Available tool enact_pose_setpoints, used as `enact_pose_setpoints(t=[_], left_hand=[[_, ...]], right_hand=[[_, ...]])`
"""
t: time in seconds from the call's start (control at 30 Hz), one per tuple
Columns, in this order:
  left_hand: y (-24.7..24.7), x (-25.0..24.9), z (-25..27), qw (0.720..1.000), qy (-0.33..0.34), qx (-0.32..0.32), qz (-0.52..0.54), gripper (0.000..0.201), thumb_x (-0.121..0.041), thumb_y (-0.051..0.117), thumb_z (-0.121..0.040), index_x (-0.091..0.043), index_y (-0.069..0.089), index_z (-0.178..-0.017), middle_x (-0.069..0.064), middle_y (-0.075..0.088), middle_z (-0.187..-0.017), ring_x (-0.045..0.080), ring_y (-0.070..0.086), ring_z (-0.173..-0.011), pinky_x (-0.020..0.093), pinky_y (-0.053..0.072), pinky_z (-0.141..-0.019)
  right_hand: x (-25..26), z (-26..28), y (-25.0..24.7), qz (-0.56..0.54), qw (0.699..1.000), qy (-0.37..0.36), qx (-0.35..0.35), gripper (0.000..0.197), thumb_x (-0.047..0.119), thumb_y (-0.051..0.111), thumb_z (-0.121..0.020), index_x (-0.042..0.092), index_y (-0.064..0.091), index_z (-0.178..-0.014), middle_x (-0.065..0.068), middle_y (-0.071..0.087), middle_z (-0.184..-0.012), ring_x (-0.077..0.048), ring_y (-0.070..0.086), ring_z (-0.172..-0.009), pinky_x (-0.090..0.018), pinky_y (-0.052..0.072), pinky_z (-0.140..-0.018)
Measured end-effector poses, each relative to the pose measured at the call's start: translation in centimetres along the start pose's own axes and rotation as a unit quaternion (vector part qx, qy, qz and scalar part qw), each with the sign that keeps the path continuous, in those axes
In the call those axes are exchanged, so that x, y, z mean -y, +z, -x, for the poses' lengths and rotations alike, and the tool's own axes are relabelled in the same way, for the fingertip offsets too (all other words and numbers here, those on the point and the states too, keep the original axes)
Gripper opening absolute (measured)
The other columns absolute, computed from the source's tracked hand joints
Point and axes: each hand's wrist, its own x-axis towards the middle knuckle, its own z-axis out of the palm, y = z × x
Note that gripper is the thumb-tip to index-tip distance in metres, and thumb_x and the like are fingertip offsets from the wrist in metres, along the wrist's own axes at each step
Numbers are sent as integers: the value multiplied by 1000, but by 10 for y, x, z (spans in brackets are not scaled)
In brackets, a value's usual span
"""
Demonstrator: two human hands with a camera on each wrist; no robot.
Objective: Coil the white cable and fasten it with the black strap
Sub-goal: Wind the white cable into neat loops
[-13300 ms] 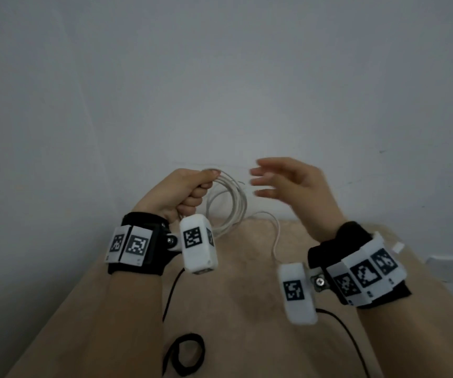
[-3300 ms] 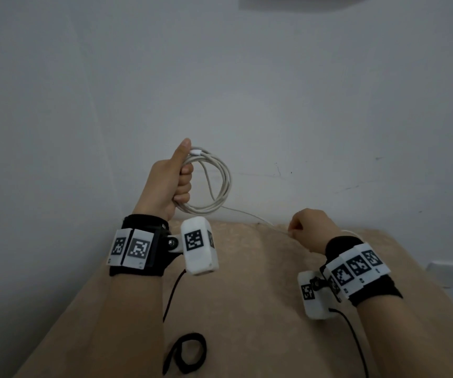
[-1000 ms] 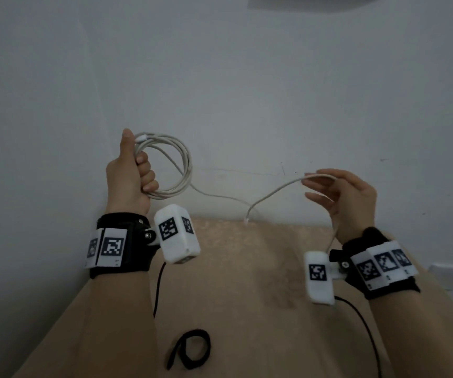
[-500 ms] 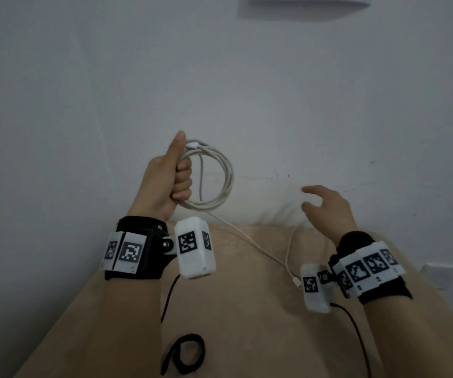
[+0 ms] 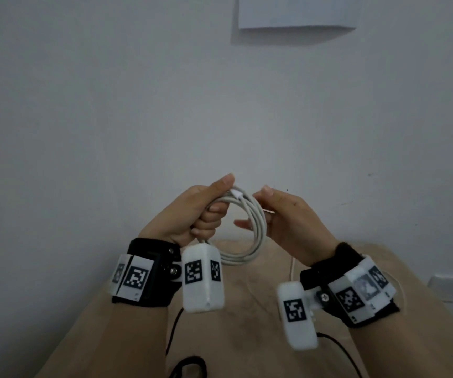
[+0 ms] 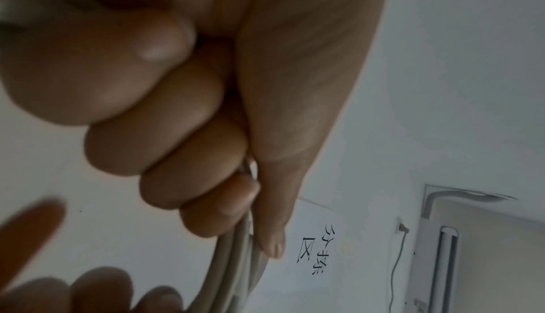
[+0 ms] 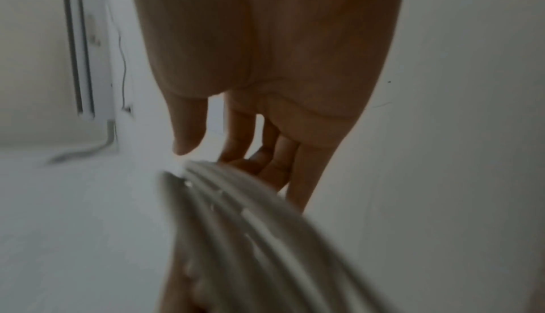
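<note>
My left hand (image 5: 213,212) holds the white cable (image 5: 258,236) up in front of the wall as a coil of several loops, fingers curled round the strands and thumb along the top by the connector. In the left wrist view the fingers (image 6: 188,154) clamp the cable (image 6: 236,262). My right hand (image 5: 279,214) is against the coil's right side with its fingers straight. In the right wrist view the blurred cable (image 7: 250,213) crosses below the fingers (image 7: 265,159). A short tail (image 5: 292,268) hangs under the right palm. The black strap (image 5: 189,368) lies looped on the table at the bottom edge.
A beige table (image 5: 247,336) stands against a white wall. A white paper sheet (image 5: 296,12) hangs high on the wall, and a wall socket (image 5: 449,287) is at the right. Thin black wires (image 5: 171,334) trail from the wrist cameras across the table.
My right hand has come in from the right to the coil. The loose length that lay across the table is now gathered at the coil, with only a short tail hanging. My left hand kept its grip.
</note>
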Motion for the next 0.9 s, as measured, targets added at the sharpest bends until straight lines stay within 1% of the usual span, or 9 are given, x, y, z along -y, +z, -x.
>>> enact_pose_setpoints(t=[0.07, 0.1, 0.23, 0.37, 0.47, 0.57, 0.67, 0.77, 0.9], left_hand=[[1, 0, -3, 1000, -4, -3, -14, 49, -56, 58, -68, -21, 35, -43, -8, 19, -39, 5, 13, -30, 17, 8, -37], [2, 1, -5, 1000, -6, -7, -28, 49, -56, 58, -68, -21, 35, -44, -8, 19, -39, 5, 12, -31, 17, 8, -37], [3, 3, -7, 996, -20, -20, -83, 49, -59, 59, -66, -22, 34, -45, -7, 19, -41, 6, 11, -33, 18, 7, -39], [2, 3, -6, 992, -17, -18, -126, 50, -61, 58, -66, -22, 36, -45, -6, 21, -43, 7, 12, -35, 18, 8, -39], [1, 1, -5, 982, -22, -27, -184, 51, -66, 59, -63, -23, 38, -45, -6, 24, -44, 8, 13, -36, 16, 12, -38], [-1, -1, -3, 979, -20, -43, -197, 52, -65, 60, -63, -21, 38, -46, -6, 25, -44, 8, 14, -35, 16, 14, -38], [-4, -5, 0, 975, -7, -80, -207, 52, -64, 60, -65, -20, 39, -48, -5, 26, -44, 8, 15, -36, 17, 13, -39], [-10, -7, 2, 979, 30, -130, -157, 51, -62, 61, -68, -22, 40, -46, -5, 25, -44, 9, 15, -37, 18, 12, -40], [-13, -9, 1, 977, 81, -195, -33, 51, -52, 58, -86, -21, 37, -51, -7, 23, -46, 8, 14, -37, 18, 10, -38]], right_hand=[[4, 1, 1, 17, 1000, 16, 2, 29, 30, 53, -84, 4, 65, -89, 0, 58, -64, -13, 55, -59, -31, 55, -59], [4, 0, 0, 48, 999, 10, -8, 27, 31, 55, -84, 8, 68, -85, -1, 54, -64, -13, 52, -59, -29, 52, -57], [-3, -3, -4, 138, 987, -39, -72, 24, 31, 60, -83, 10, 72, -78, -7, 52, -65, -16, 49, -62, -28, 47, -63], [-1, -2, -6, 185, 976, -52, -98, 17, 19, 62, -88, 11, 71, -77, -1, 53, -58, -12, 47, -51, -26, 46, -54], [3, 0, -5, 272, 949, -76, -137, 19, 24, 64, -89, 16, 72, -74, 13, 49, -50, -7, 42, -48, -21, 38, -48], [7, 1, -4, 272, 943, -90, -169, 19, 28, 68, -85, 16, 73, -71, 13, 46, -46, -5, 35, -45, -19, 31, -44], [15, 3, -5, 254, 944, -105, -183, 17, 27, 70, -84, 13, 74, -73, 12, 47, -48, -8, 33, -44, -20, 28, -42], [18, 3, -5, 212, 954, -108, -181, 15, 20, 69, -84, 8, 74, -78, 7, 50, -53, -9, 33, -45, -19, 27, -41], [14, 2, -2, 168, 963, -104, -181, 15, 15, 68, -85, 1, 71, -80, -8, 50, -62, -14, 35, -51, -18, 25, -41]])
